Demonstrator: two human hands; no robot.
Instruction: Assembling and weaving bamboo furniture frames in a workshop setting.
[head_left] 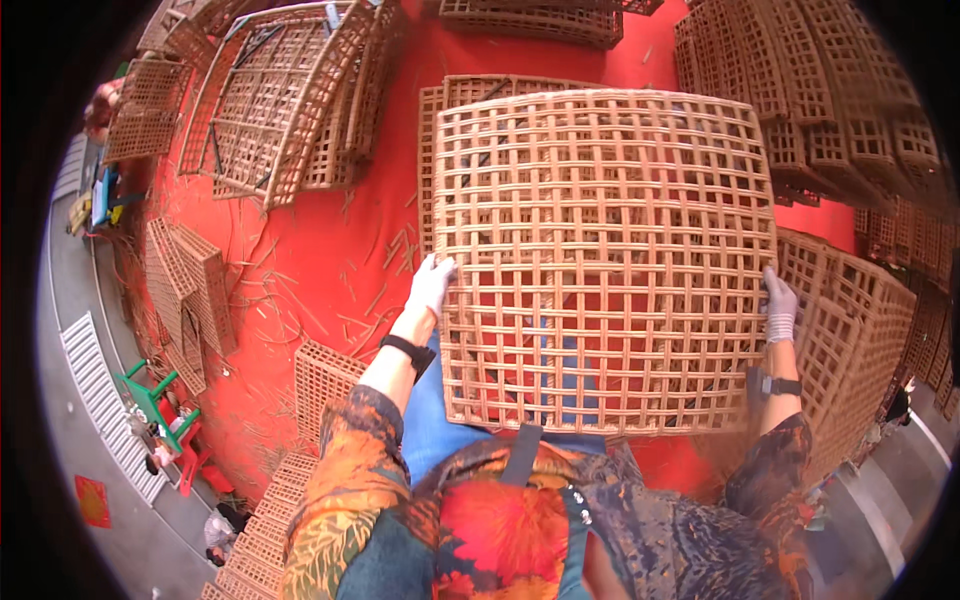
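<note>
— Where's the tan square woven-cane lattice panel [605, 255]?

— I hold it flat over my lap: left hand [431, 285] clasps its nine-o'clock edge, right hand [779, 305] its three-o'clock edge, above the red floor [330, 250].

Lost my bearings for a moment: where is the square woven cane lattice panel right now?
The square woven cane lattice panel is centre in the head view, gripped between the left hand and right hand, above the red floor mat.

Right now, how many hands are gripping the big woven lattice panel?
2. The left hand holds the woven lattice panel at its left edge; the right hand holds its right edge. None seems hidden.
</note>
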